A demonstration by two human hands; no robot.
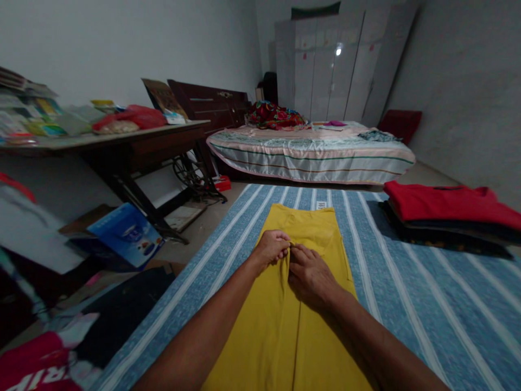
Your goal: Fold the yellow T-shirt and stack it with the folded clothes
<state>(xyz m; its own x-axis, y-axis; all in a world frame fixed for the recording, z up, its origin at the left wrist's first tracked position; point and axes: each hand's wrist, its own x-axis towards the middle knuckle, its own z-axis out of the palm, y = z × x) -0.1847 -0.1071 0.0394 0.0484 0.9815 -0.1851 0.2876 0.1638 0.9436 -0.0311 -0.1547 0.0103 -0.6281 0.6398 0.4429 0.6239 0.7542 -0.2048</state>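
Observation:
A pair of yellow trousers (260, 326) lies lengthwise on a blue cloth with white stripes (211, 277), its waist end away from me and its legs running toward me. My left hand (272, 247) pinches a fold of the fabric near the top of the legs, fingers closed. Right beside it, my right hand (311, 271) has its fingertips closed on the same raised fold, with the thumb partly hidden under the palm. The fabric is ridged below the two hands, and a seam line runs down between the legs.
To the right sits a stack of folded clothes with a red garment (451, 203) on top. A cluttered sewing machine table (163, 130) stands at left, with a blue box (126, 233) and dark clothes (126, 309) below. A bed (309, 155) and wardrobe (321, 70) are behind.

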